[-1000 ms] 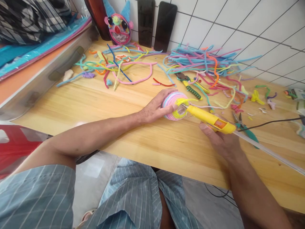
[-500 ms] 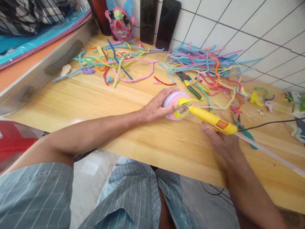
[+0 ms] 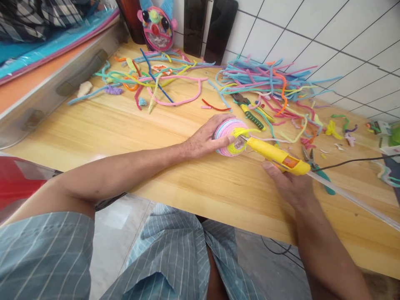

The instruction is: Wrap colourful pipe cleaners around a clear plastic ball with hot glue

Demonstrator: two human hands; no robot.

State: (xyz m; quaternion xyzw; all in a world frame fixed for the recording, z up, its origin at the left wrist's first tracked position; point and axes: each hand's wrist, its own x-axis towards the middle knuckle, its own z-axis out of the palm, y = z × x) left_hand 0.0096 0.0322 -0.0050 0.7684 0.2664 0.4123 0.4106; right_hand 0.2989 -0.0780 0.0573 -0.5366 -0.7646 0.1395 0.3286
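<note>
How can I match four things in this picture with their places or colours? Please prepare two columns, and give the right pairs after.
1. Glue gun
2. Round striped piece
3. Figure with blue ears
4. Bundle of pipe cleaners

A. held in the left hand
B. mostly blue and pink
C. held in the right hand
D. beside two dark panels

Pairs: 1-C, 2-A, 3-D, 4-B

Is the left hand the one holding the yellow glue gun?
No, the right hand holds the yellow glue gun, while the left hand holds the coiled multicolored piece.
</note>
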